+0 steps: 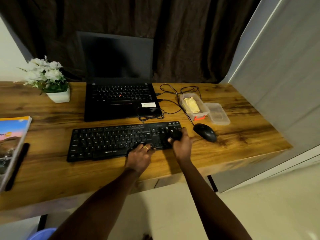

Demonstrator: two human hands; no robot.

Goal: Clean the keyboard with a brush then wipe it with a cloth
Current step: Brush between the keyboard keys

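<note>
Near the wooden desk's (pixel 233 141) front edge, the right hand (pixel 181 142) grips a black brush (pixel 174 134) over the black keyboard's (pixel 110 141) keypad; the left hand (pixel 140 153) rests flat, steadying. Brushing appears underway; the yellow cloth (pixel 191 104) waits boxed.

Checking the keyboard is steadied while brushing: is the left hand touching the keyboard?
Touching. The head view shows the left hand resting on the keyboard at its front edge, its fingers lying on the keys.

The right hand (pixel 181 142) grips a dark brush (pixel 174 134) on the keyboard (pixel 107 141); the left hand (pixel 141 154) steadies it.
</note>
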